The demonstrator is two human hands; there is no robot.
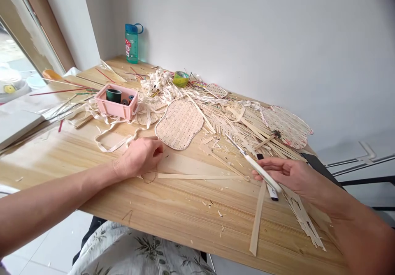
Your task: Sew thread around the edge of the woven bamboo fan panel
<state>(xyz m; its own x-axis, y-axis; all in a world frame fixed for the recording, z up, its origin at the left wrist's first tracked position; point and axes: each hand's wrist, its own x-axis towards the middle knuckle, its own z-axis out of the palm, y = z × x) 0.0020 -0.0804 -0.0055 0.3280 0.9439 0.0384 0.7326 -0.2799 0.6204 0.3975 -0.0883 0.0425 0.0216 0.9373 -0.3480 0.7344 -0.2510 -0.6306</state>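
Shavings litter a wooden bench [188, 213] beside a window [21, 36], seen from the worker's own head. At left, a pink plastic box [116, 109] holds dark spools [113, 95], with white ribbon-like strips [112, 143] lying between it and the person's left hand [139, 156]; a green water bottle [131, 43] stands behind, against the wall. The left hand lies curled on the bench, fingers bent inward, a dark thread [151, 177] looping just below them; whether they pinch anything cannot be told. Just beyond those fingers, up and to the right, sits a woven bamboo panel [179, 123], its long axis running roughly across the bench, far nearer the left hand than the right. A long flat strip [200, 176] lies in front of it. At right, the right hand [293, 176] grips a white-handled knife [262, 172], its blade angled up and left toward a heap of cut strips [247, 129], a black marker [273, 193] tucked alongside. A second woven fan [288, 127] lies at far right.
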